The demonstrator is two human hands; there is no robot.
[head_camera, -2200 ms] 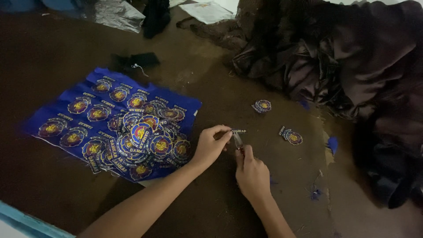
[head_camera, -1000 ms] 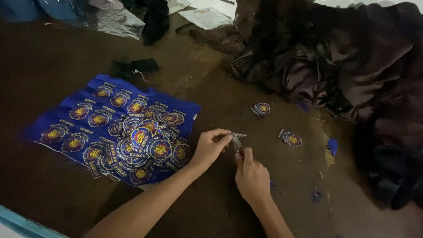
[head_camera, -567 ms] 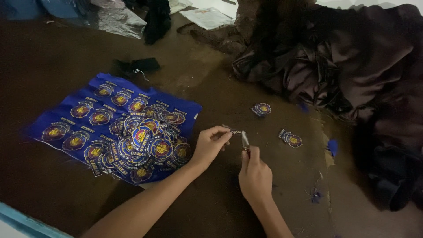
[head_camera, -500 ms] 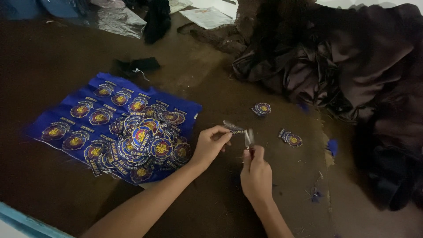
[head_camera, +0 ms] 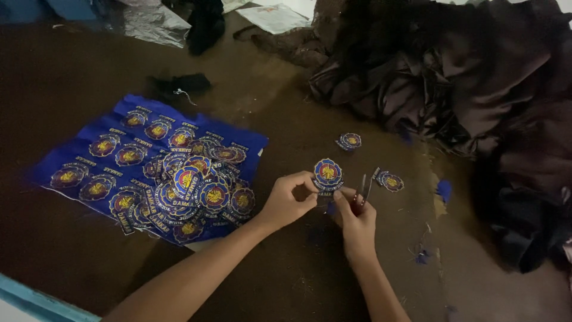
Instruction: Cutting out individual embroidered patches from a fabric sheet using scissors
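Left hand (head_camera: 286, 200) pinches 1 round embroidered patch (head_camera: 328, 173) upright between thumb and fingertips, above the dark table (head_camera: 71, 77); right hand (head_camera: 356, 219) is closed around small scissors (head_camera: 363, 189) just beside its edge. Good trimming likely means turning the patch, not the blades, and cutting close outside the border stitching. Blue patch sheet (head_camera: 143, 155) lies left; 2 cut patches (head_camera: 350, 141) sit beyond.

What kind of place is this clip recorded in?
Probably a small sewing or tailoring workshop: a blue sheet of embroidered round badges lies on a brown table, dark fabric is heaped beside it, and the hands hold one cut badge and small snips.
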